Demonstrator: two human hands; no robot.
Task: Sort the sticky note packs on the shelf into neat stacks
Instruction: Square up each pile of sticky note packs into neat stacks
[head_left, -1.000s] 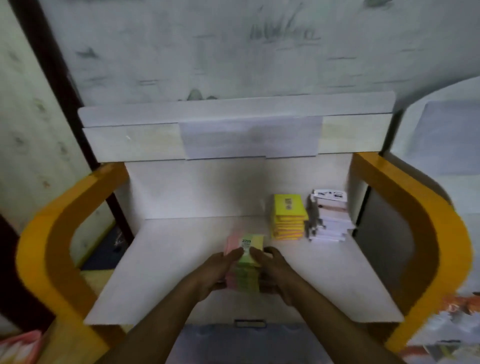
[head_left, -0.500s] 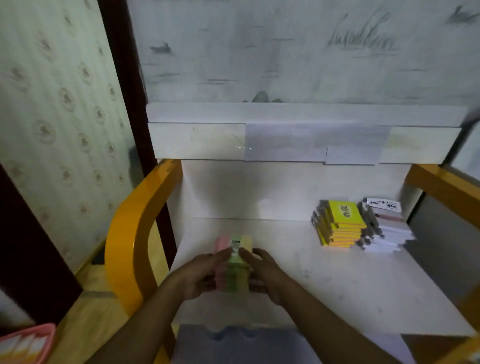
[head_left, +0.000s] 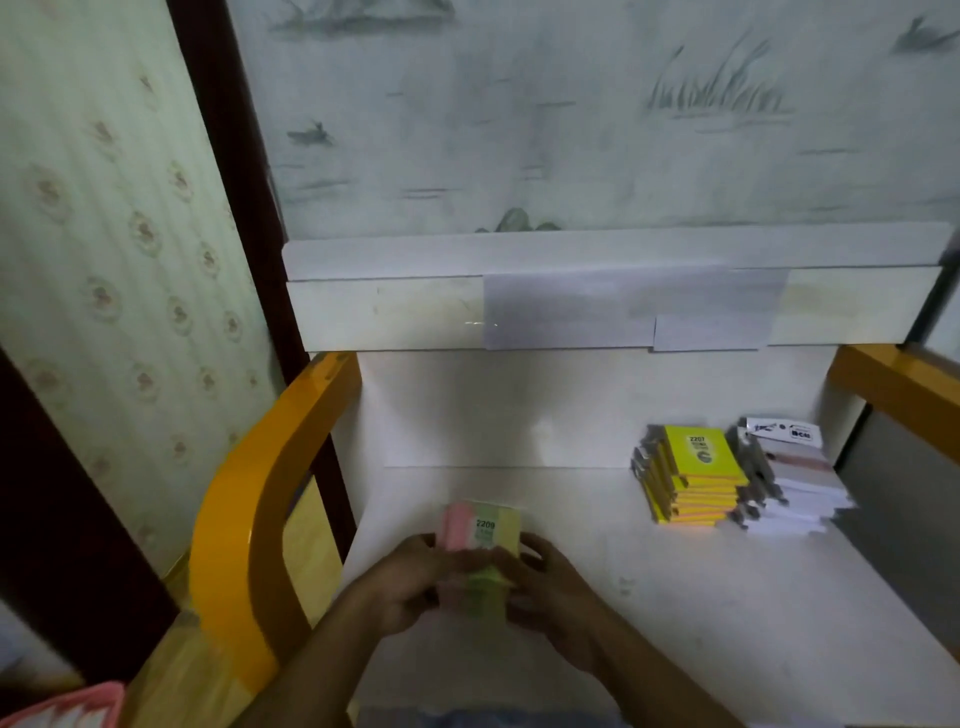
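Pastel sticky note stack (head_left: 480, 558), pink and green-yellow packs, top label reads 2209, sits near the front-left part of the white shelf (head_left: 701, 597), close to its front edge. Left hand (head_left: 410, 587) grips the stack's left side, fingers curled round it, thumb up top. Right hand (head_left: 550, 587) grips the right side the same way, fingers wrapped on the pack edges; both hands hold the same stack between them. Lower packs blurred, can't tell how well they line up. Yellow sticky note stack (head_left: 696, 478), label 2207, stands at the shelf's back-right, slightly fanned, edges not flush. White pack stack (head_left: 789, 483) is just beside it on the right, touching or nearly so, in the back-right corner, also skewed, black-and-white label on top. Both back stacks are well apart from the held one. Shelf back panel (head_left: 571, 405) is white, with an upper ledge (head_left: 519, 280) carrying a taped pale sheet (head_left: 623, 306). Orange curved frame arm (head_left: 260, 493) borders the shelf's left edge, another orange arm (head_left: 893, 384) at the right edge. Patterned wallpaper (head_left: 114, 260) at left, dark wooden post (head_left: 228, 156) next to it. Pink object (head_left: 62, 709) at bottom-left corner, cut off.
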